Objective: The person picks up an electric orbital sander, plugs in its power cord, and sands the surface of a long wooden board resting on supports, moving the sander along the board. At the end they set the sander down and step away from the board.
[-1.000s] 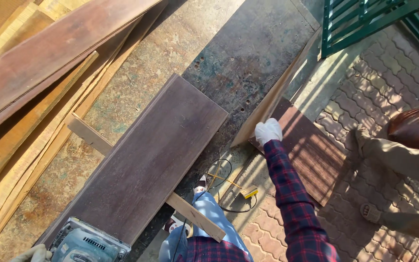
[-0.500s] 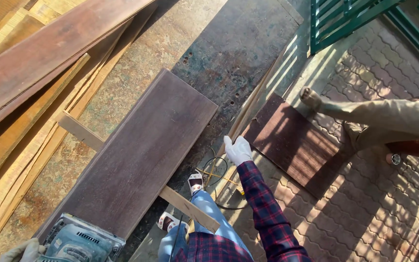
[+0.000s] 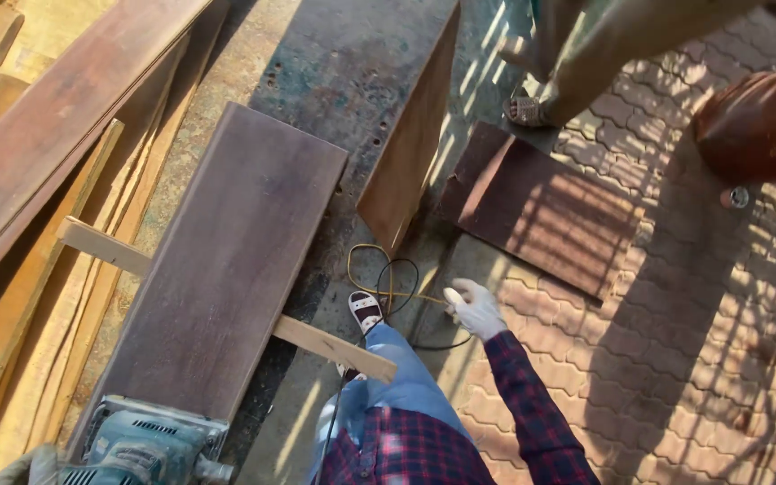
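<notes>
My right hand [image 3: 473, 308], in a white glove with a red plaid sleeve, hovers open over the paving and holds nothing. It is near a coiled yellow and black cable [image 3: 388, 286] and my sandalled foot [image 3: 365, 311]. My gloved left hand [image 3: 30, 467] shows only at the bottom left corner, against a grey-green circular saw [image 3: 145, 445]. Its grip is cut off by the frame edge. The saw sits at the near end of a long dark board [image 3: 226, 251], which lies across a pale wooden batten [image 3: 334, 348].
A thin brown sheet [image 3: 410, 144] stands on edge beyond the cable. A dark panel [image 3: 541, 211] lies flat on the brick paving. Another person's legs and sandalled foot [image 3: 527, 110] are beyond it. Stacked planks [image 3: 38, 153] fill the left side.
My right hand let go of the thin sheet and drew back towards me, now open over the paving. The sheet stands on edge. The other person stepped towards the top of the view.
</notes>
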